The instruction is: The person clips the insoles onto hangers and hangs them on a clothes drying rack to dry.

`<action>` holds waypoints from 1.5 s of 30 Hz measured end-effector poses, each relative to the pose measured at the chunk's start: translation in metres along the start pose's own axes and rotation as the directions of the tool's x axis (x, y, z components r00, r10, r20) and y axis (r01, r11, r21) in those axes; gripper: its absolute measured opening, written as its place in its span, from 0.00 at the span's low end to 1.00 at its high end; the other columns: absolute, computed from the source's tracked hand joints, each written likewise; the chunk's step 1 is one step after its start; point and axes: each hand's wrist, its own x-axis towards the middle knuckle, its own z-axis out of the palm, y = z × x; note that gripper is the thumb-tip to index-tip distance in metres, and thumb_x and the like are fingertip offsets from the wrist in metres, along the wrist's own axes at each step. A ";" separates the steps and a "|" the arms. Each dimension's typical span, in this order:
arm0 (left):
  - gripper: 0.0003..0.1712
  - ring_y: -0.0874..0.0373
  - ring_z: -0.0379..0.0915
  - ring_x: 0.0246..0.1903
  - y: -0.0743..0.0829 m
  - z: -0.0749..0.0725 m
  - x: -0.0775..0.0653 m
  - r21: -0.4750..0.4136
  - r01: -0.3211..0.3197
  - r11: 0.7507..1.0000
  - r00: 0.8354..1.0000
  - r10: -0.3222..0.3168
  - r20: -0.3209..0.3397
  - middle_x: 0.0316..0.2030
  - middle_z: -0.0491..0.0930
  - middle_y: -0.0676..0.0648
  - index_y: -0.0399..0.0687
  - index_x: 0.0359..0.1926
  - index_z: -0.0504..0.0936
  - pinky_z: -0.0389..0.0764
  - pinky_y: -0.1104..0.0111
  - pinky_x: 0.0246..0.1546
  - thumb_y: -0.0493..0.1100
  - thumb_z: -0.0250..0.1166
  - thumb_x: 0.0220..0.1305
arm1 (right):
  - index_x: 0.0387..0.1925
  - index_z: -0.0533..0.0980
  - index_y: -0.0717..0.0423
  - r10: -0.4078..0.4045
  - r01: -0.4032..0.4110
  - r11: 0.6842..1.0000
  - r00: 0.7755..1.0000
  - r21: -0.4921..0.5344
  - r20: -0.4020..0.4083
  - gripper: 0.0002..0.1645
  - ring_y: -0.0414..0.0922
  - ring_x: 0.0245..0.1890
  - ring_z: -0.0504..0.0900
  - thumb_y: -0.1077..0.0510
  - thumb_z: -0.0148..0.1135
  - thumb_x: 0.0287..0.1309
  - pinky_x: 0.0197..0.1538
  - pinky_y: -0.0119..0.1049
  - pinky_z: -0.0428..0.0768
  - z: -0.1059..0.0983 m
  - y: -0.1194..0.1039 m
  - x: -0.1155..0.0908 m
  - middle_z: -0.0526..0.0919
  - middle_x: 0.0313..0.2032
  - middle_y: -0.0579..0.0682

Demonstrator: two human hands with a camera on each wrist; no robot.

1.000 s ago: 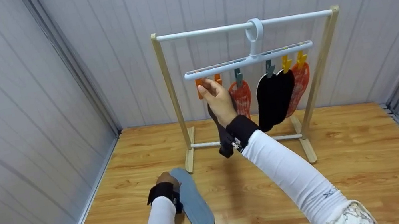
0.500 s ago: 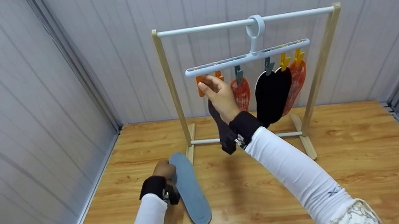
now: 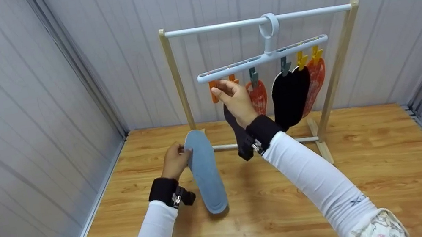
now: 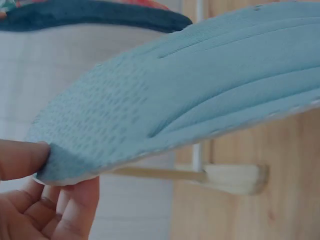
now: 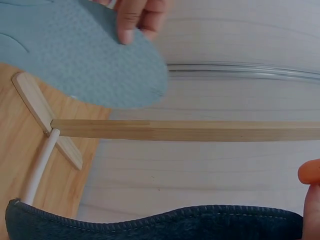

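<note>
My left hand pinches a light blue insole near its upper end, between thumb and fingers. The insole hangs tilted above the floor, and its dotted, ridged face fills the left wrist view. Up at the hanger, my right hand pinches the leftmost orange clothespin, whose end also shows in the right wrist view. A dark insole hangs just behind that hand, partly hidden by it and the wrist camera. The second orange clothespin is partly covered by my fingers.
A white hanger hooks over the white rod of a wooden-legged rack. A grey peg holds a red patterned insole. Further right hang a black insole and another red insole. Panelled walls enclose the wooden floor.
My left hand has lifted the light blue insole off the floor, up and slightly right toward the hanger. My right hand stays at the orange clothespin.
</note>
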 end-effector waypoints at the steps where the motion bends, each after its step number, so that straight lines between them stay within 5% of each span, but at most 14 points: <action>1: 0.06 0.55 0.69 0.31 0.004 0.002 0.000 0.002 -0.033 0.999 0.999 0.033 -0.009 0.32 0.72 0.44 0.32 0.37 0.76 0.75 0.68 0.29 0.34 0.59 0.63 | 0.57 0.71 0.70 0.001 -0.001 1.000 1.000 -0.004 -0.002 0.23 0.49 0.51 0.75 0.62 0.58 0.62 0.53 0.34 0.73 0.000 -0.001 0.000 0.76 0.52 0.63; 9: 0.06 0.56 0.73 0.28 0.031 0.014 -0.008 0.068 -0.257 0.964 0.964 0.261 -0.059 0.30 0.79 0.42 0.31 0.37 0.79 0.74 0.71 0.29 0.32 0.62 0.59 | 0.54 0.72 0.70 0.015 -0.015 1.000 0.999 -0.003 -0.038 0.21 0.45 0.46 0.75 0.64 0.58 0.62 0.46 0.29 0.73 0.003 -0.002 -0.001 0.78 0.48 0.62; 14: 0.05 0.58 0.72 0.27 0.041 0.018 -0.011 0.054 -0.323 0.945 0.944 0.326 -0.044 0.28 0.78 0.44 0.32 0.37 0.79 0.73 0.72 0.28 0.32 0.62 0.59 | 0.54 0.72 0.70 0.016 -0.015 1.000 0.999 0.006 -0.030 0.20 0.44 0.45 0.75 0.64 0.58 0.62 0.46 0.29 0.72 0.004 -0.005 -0.002 0.78 0.48 0.61; 31: 0.05 0.58 0.72 0.27 0.054 0.024 -0.006 0.047 -0.372 0.927 0.927 0.373 -0.030 0.29 0.80 0.43 0.34 0.36 0.79 0.73 0.72 0.29 0.33 0.64 0.58 | 0.48 0.72 0.75 -0.030 0.031 1.000 0.995 0.004 -0.093 0.16 0.38 0.36 0.74 0.67 0.57 0.61 0.40 0.26 0.71 0.011 -0.005 0.000 0.79 0.39 0.55; 45: 0.05 0.58 0.72 0.27 0.062 0.021 -0.005 0.051 -0.416 0.908 0.909 0.417 0.005 0.29 0.80 0.43 0.33 0.36 0.80 0.73 0.72 0.30 0.32 0.63 0.58 | 0.41 0.74 0.72 0.022 -0.013 0.998 0.991 0.067 -0.134 0.09 0.38 0.35 0.74 0.68 0.56 0.62 0.39 0.26 0.72 0.015 -0.011 -0.001 0.78 0.34 0.49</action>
